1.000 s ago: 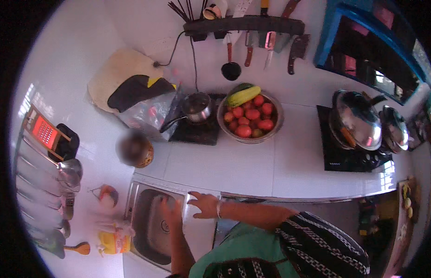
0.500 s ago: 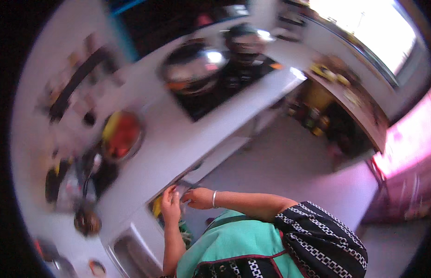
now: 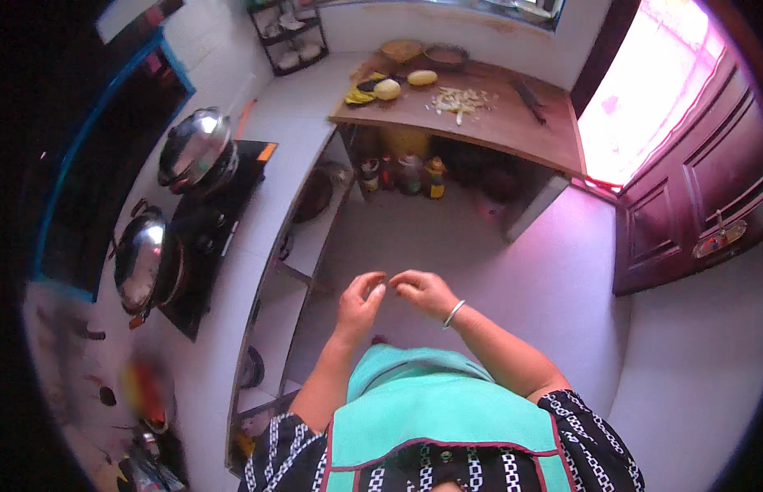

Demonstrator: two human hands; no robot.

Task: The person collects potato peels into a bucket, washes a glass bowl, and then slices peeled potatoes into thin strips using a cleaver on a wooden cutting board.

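Observation:
My left hand (image 3: 359, 308) and my right hand (image 3: 429, 293) are raised in front of my green apron (image 3: 447, 398), fingertips almost meeting. Both are loosely curled, and I see nothing held in either. A silver bangle (image 3: 453, 314) circles my right wrist. Farther ahead stands a wooden table (image 3: 512, 135). On it lie two pale, peeled potato-like vegetables (image 3: 387, 89), a heap of pale cut pieces (image 3: 462, 102) and a dark knife (image 3: 529, 101). Beside the vegetables are yellow peel-like pieces (image 3: 359, 96).
On the left, two lidded pots (image 3: 143, 261) sit on a black cooktop (image 3: 193, 287) along a white counter (image 3: 234, 324). Open shelves run below. Bottles (image 3: 434, 178) stand under the wooden table. An open dark red door (image 3: 672, 213) is at the right.
My view has swung right, from the counter toward the wooden table and door. Both hands have moved away from the counter edge, out over the floor.

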